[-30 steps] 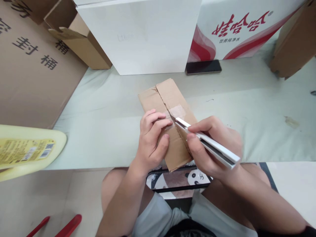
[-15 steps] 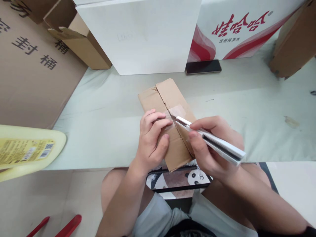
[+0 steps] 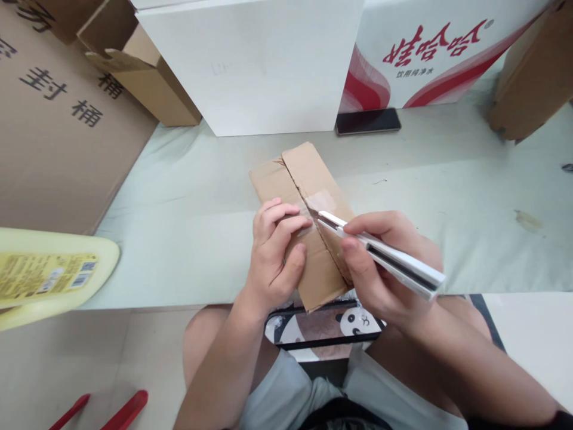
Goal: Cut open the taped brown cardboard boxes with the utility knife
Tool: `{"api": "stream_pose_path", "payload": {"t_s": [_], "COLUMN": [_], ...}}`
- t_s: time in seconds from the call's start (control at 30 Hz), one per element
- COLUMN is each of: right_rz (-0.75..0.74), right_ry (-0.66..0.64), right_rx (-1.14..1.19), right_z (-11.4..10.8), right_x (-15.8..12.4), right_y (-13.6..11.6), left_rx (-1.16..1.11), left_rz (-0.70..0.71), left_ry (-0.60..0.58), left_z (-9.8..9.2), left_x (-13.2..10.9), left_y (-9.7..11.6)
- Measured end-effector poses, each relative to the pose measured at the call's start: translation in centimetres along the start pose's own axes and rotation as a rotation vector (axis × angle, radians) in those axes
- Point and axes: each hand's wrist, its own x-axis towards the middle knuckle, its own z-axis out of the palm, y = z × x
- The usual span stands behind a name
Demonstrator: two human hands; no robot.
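A small brown cardboard box [image 3: 320, 152] lies at a slant over the table's front edge, with a seam along its top and clear tape [image 3: 323, 202] across the seam. My left hand [image 3: 277, 251] holds the box down by its left part, fingers bent and thumb pressed on the top. Gripped between thumb and fingers of my right hand [image 3: 385, 263] is a white utility knife [image 3: 398, 263]. Its tip points at the taped middle of the seam, close to my left fingertips. Whether the blade is in the cardboard, I cannot tell.
Behind stand a white box [image 3: 268, 65], a white-and-red carton [image 3: 430, 65] and a black phone [image 3: 368, 121]. A large brown carton [image 3: 58, 155] and a pale yellow bottle [image 3: 54, 269] are on the left. A panda-patterned item [image 3: 320, 325] lies below, between the knees.
Almost nothing differs. Both hands, the cardboard box and the utility knife keep their places; the whole view has shifted very slightly.
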Motion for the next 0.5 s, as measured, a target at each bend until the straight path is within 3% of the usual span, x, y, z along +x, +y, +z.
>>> {"api": "stream_pose_path", "payload": {"t_s": [0.5], "right_rz": [0.052], "right_ry": [0.064], "right_rx": [0.084], "right_z": [0.41], "right_x": [-0.89], "right_y": [0.44], "left_rx": [-0.015], "left_rz": [-0.002], "left_ry": [0.004], "left_z": [0.08], "left_x": [-0.06], "left_y": [-0.01]}}
